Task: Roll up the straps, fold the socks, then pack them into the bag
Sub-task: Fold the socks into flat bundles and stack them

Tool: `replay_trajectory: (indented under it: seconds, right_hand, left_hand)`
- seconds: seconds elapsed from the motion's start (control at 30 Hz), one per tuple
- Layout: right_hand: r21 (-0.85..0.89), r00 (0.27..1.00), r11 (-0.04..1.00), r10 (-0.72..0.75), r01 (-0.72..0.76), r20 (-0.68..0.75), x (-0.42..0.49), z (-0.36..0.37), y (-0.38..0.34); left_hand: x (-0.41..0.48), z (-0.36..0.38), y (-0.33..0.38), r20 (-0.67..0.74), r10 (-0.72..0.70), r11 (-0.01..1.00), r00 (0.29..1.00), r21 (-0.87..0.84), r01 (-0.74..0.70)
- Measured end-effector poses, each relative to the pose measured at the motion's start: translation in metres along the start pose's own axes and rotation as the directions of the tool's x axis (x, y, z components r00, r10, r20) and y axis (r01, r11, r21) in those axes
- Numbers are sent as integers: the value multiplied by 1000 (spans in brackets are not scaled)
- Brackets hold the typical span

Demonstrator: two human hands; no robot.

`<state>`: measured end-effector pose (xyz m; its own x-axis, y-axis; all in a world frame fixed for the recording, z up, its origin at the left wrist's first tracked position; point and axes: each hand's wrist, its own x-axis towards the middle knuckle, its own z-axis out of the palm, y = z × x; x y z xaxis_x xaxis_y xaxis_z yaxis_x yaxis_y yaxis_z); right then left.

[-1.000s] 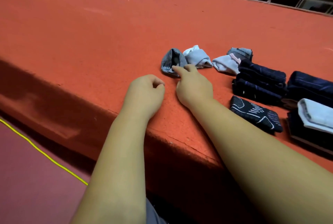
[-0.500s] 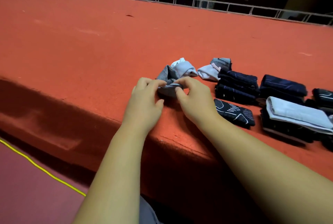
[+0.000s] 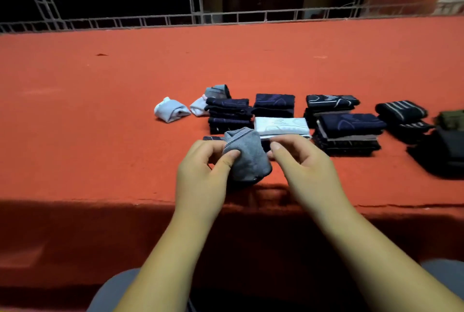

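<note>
Grey sock (image 3: 247, 158), folded into a compact wedge with its striped cuff uppermost, sits between both hands near the front edge of the red carpeted ledge (image 3: 100, 110). Left hand (image 3: 200, 171) pinches it, thumb pressed on the near face and fingers curled behind. Right hand (image 3: 303, 163) has its fingers curled against the sock's right edge; whether it actually grips is unclear. Just behind lie a folded white sock (image 3: 281, 125) and stacks of dark navy folded socks (image 3: 228, 110), with a pale bundled sock (image 3: 169, 110) apart to the left.
</note>
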<state>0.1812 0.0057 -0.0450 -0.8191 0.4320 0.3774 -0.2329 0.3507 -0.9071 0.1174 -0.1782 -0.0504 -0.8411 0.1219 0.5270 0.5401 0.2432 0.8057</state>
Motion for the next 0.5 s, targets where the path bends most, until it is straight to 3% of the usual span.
replay_trajectory:
  seconds: [0.2, 0.33, 0.43, 0.5]
  right_hand:
    - [-59, 998, 996, 66, -66, -13, -14, -56, 14]
    - [-105, 997, 994, 37, -43, -66, -14, -81, 21]
    - [-173, 995, 982, 62, -75, -81, -13, -95, 36]
    - [-176, 992, 976, 117, -125, -56, -11, -101, 48]
  left_hand:
    - [-9, 57, 31, 9, -255, 931, 967, -268, 248]
    - [-11, 89, 26, 120, -383, 837, 916, -374, 399]
    - [-13, 106, 17, 213, -451, 794, 867, -349, 498]
    - [-10, 112, 16, 269, -443, 822, 855, -259, 507]
